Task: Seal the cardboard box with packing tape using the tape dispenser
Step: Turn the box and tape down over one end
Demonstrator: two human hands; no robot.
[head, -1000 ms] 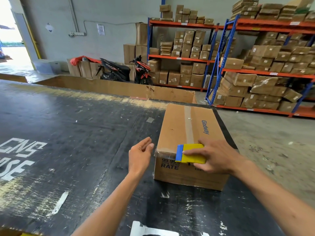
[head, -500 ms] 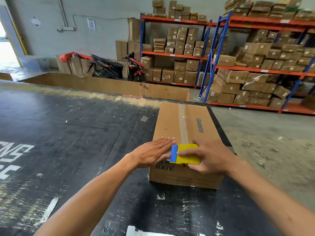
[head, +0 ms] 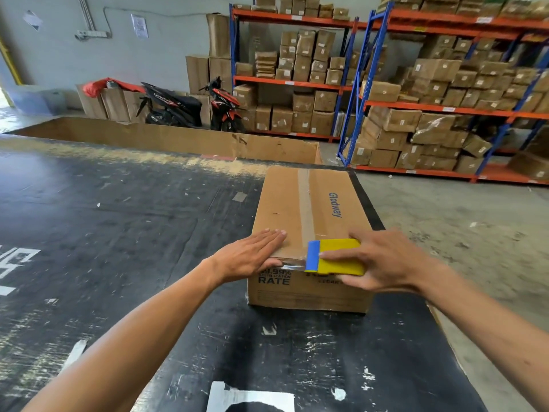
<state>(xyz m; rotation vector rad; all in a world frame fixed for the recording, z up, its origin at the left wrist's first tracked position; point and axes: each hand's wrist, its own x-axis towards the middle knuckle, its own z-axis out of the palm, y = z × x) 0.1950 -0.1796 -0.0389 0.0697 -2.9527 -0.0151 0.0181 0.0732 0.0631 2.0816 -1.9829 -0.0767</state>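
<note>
Head view: the right hand (head: 383, 260) has its fingers curled round the yellow-and-blue tape dispenser (head: 335, 257), index finger laid along its top, holding it at the near top edge of the cardboard box (head: 309, 233). The left hand (head: 252, 257) lies flat with straight fingers pressed on the near left part of the box top, thumb over the edge, next to a shiny strip of tape (head: 289, 263) that runs along that edge to the dispenser's blue end. A strip already runs lengthwise down the middle seam.

The box looks stiff, and probably light enough to slide under a pull, so the flat palm serves well as a brace. The tape is thin, sticky and likely to wrinkle, so it wants steady tension. The dispenser seems rigid and best gripped round its body, clear of the blue end, where a cutter may sit.

The box stands near the right edge of the black table (head: 118, 233), close to a drop to the floor. Wide room lies to the left and toward the person. Shelves (head: 445, 108) stand well apart.
</note>
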